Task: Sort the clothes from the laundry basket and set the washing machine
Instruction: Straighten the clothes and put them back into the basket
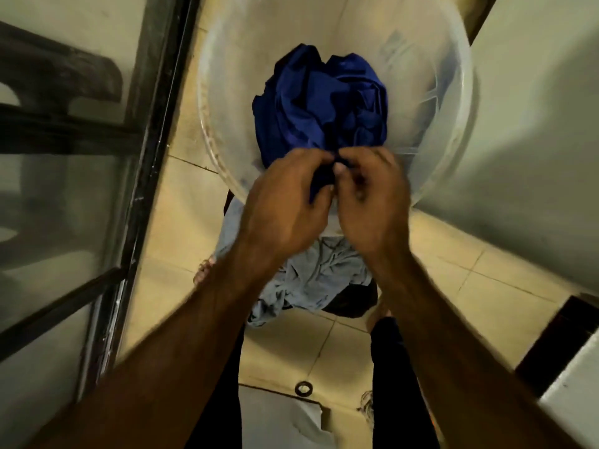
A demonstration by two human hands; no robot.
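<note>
Left hand (285, 212), right hand (372, 202): close together, both pinching one dark edge of blue garment (317, 102) heaped in translucent basket (210, 134). I judge it soft, light, limp; a fuller fold grips better. Grey cloth (314, 277): floor, below.

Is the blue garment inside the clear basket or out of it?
Inside: the blue garment lies crumpled within the basket; left hand and right hand pinch its near edge at the rim.
</note>
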